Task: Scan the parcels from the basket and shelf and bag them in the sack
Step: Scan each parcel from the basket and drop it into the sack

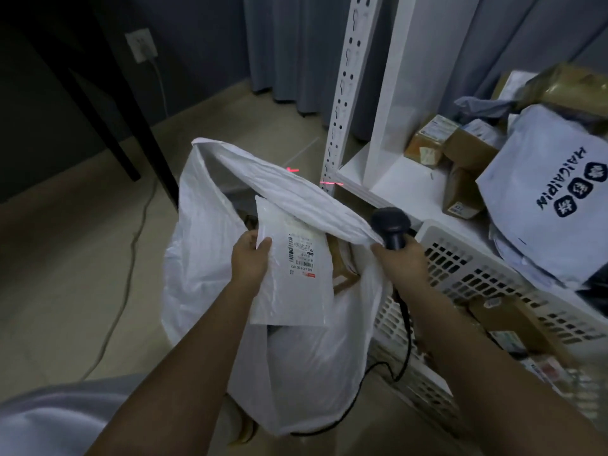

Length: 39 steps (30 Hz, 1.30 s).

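Over the open mouth of the one white sack, the left hand pinches a single flat white parcel by its left edge, while the right hand grips both the one black scanner and the sack's rim, just left of the white basket.

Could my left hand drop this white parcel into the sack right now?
Probably yes. The left hand holds the flat white plastic parcel right at the mouth of the white woven sack, and the right hand, gripping the black barcode scanner, pulls the rim open. Nothing blocks the opening.
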Each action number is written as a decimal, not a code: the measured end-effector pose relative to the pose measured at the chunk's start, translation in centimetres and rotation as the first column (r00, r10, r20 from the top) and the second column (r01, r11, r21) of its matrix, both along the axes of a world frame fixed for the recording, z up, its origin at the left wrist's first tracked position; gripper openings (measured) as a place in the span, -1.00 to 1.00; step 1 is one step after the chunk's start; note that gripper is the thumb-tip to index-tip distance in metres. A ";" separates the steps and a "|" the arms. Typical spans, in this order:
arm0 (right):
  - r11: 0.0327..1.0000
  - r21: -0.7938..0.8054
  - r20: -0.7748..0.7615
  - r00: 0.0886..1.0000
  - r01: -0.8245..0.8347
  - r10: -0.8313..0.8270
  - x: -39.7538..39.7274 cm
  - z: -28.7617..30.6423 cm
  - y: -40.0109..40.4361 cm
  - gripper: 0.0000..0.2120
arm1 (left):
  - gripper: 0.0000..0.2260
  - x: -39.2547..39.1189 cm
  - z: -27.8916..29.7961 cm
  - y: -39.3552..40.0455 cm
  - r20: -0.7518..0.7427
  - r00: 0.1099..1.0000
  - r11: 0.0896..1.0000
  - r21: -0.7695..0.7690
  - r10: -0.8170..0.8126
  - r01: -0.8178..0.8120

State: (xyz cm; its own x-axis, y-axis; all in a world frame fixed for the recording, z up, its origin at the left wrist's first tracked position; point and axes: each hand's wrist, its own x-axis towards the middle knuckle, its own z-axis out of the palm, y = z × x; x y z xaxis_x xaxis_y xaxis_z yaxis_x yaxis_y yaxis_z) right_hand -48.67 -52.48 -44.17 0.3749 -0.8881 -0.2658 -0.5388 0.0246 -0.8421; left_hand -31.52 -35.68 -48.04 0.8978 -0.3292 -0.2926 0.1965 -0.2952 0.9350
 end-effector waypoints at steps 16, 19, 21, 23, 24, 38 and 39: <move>0.957 0.259 0.273 0.940 0.131 -0.202 -1.2 2.4 -2.3 -0.75 | -0.23 -1.5 -0.2 -3.9 -0.055 0.934 0.905 0.233 -0.352 0.355; 0.945 0.273 0.257 0.934 0.178 -0.250 -4.4 2.7 -1.6 -0.73 | -0.27 -3.4 0.6 -2.8 0.114 0.923 0.905 0.274 -0.367 0.326; 0.937 0.287 0.242 0.931 0.201 -0.274 -7.0 3.0 -1.3 -0.73 | -0.31 -5.3 1.2 -2.5 0.253 0.897 0.920 0.250 -0.363 0.302; 0.930 0.301 0.210 0.937 0.210 -0.280 -9.9 3.6 -1.2 -0.78 | -0.42 -7.8 2.2 -2.8 0.378 0.866 0.940 0.229 -0.325 0.253; 0.927 0.307 0.193 0.940 0.215 -0.282 -11.4 3.8 -1.3 -0.81 | -0.49 -9.3 2.8 -3.0 0.447 0.843 0.950 0.226 -0.299 0.217; 0.947 0.158 0.060 0.955 0.279 -0.291 -30.5 3.1 -8.1 -0.70 | -0.67 -28.4 -0.3 -16.8 0.359 0.411 0.543 0.472 -0.838 0.695; 0.944 0.174 0.056 0.955 0.279 -0.292 -31.0 2.5 -8.5 -0.70 | -0.62 -29.5 -1.5 -17.6 0.277 0.380 0.471 0.498 -0.882 0.729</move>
